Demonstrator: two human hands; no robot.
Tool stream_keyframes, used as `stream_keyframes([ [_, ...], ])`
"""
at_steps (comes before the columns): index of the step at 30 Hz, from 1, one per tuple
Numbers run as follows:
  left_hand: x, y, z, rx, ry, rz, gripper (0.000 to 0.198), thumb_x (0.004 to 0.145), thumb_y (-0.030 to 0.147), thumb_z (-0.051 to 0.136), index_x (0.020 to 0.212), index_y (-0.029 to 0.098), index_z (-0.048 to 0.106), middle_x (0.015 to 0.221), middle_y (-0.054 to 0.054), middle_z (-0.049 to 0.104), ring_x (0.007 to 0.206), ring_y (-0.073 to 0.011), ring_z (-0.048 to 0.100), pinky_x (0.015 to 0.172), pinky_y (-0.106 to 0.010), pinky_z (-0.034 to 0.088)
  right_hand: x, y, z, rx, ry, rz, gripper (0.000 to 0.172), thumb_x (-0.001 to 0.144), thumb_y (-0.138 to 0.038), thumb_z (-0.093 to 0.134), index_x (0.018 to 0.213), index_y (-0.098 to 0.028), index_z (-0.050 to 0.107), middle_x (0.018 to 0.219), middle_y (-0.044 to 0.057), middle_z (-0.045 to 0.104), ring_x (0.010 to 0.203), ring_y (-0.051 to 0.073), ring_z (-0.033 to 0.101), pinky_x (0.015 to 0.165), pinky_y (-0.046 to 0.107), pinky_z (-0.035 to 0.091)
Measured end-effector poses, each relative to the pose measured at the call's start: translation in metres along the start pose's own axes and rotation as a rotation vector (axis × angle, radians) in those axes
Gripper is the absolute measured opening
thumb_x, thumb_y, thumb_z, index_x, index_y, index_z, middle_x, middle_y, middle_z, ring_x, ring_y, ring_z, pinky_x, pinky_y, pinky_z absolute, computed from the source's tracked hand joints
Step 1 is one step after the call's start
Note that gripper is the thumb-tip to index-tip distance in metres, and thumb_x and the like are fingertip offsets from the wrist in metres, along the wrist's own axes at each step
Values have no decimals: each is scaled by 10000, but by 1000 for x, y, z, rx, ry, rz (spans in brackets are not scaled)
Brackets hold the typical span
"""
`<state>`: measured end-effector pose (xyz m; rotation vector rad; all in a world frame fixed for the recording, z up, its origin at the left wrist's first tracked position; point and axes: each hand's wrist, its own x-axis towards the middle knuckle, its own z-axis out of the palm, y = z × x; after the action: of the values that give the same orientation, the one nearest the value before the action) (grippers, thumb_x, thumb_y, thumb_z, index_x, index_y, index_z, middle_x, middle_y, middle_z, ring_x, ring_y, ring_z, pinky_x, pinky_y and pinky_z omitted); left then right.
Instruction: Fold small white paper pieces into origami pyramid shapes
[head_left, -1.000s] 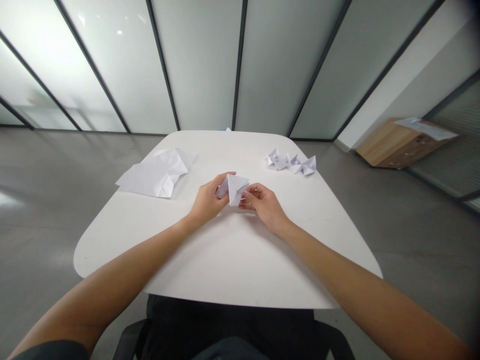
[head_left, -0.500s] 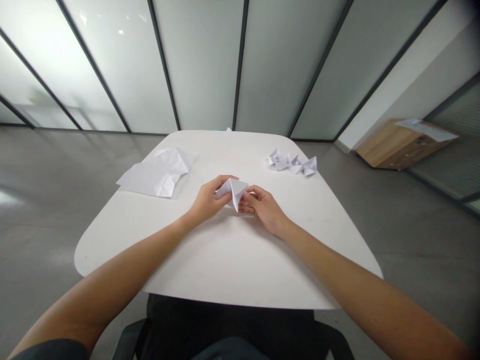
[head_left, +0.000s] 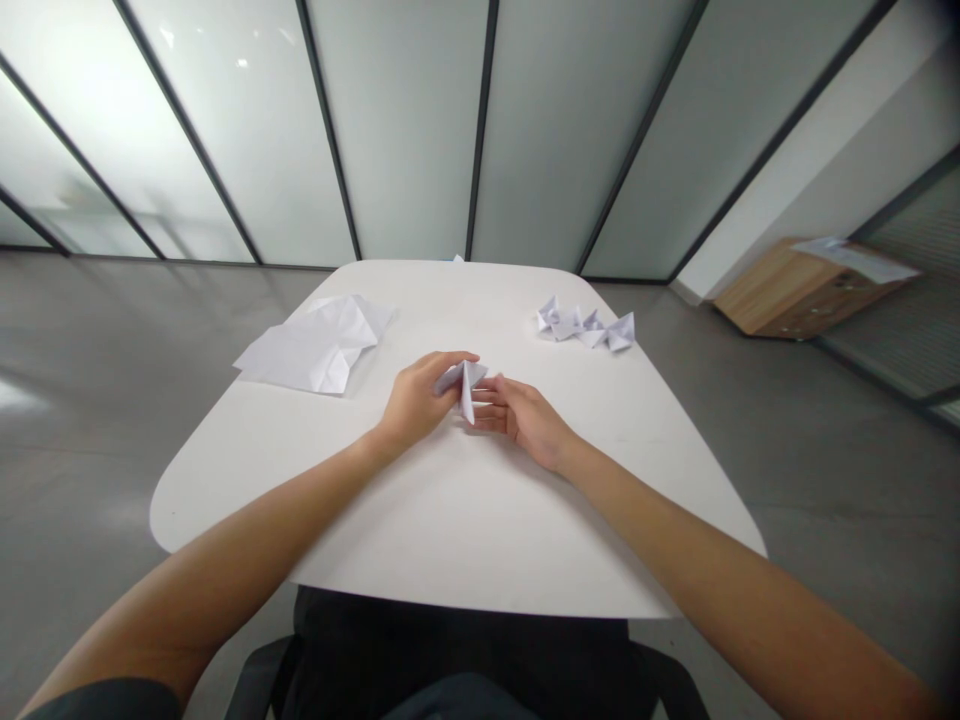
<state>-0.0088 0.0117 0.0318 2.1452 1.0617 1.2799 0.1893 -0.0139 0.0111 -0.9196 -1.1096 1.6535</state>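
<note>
A small folded piece of white paper with pointed flaps is held just above the middle of the table. My left hand grips it from the left, thumb in front and fingers over the top. On the right side, my right hand has its thumb raised and its fingers apart, with the fingertips beside or behind the paper's lower flap. Whether those fingertips touch the paper is hard to tell.
Creased white paper sheets lie at the left of the white table. Several folded paper pieces stand in a row at the back right. A wooden cabinet is on the floor to the right, and frosted glass panels rise behind.
The folded paper looks narrower, its right flap drawn in toward the left. My right thumb has come off the paper and the right fingers have spread. The left hand keeps its grip.
</note>
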Motion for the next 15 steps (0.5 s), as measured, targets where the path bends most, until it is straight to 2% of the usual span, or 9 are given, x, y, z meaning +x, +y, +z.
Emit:
stream_keyframes([
  [4, -3, 0, 3, 122, 30, -12, 376, 802, 54, 608, 1106, 260, 690, 1114, -19, 731, 930, -175, 671, 828, -277, 492, -3, -2, 3, 65, -119, 42, 524, 958, -626, 641, 1282, -216, 666, 1268, 120, 694, 1013, 241, 734, 955, 448, 626],
  [11, -7, 2, 5, 344, -27, -7, 352, 810, 89, 642, 1112, 258, 581, 1188, -34, 652, 945, -175, 683, 756, -281, 513, -6, 7, 9, -65, -98, -14, 509, 978, -489, 681, 1432, -279, 591, 1339, 77, 653, 1079, 213, 696, 1002, 414, 606],
  [15, -9, 4, 6, 394, -34, -12, 469, 805, 87, 641, 1227, 263, 538, 1258, -49, 626, 914, -177, 686, 741, -294, 538, -8, 10, 18, -50, -115, -49, 566, 975, -478, 691, 1494, -366, 494, 1397, 39, 620, 1138, 213, 673, 1004, 419, 604],
])
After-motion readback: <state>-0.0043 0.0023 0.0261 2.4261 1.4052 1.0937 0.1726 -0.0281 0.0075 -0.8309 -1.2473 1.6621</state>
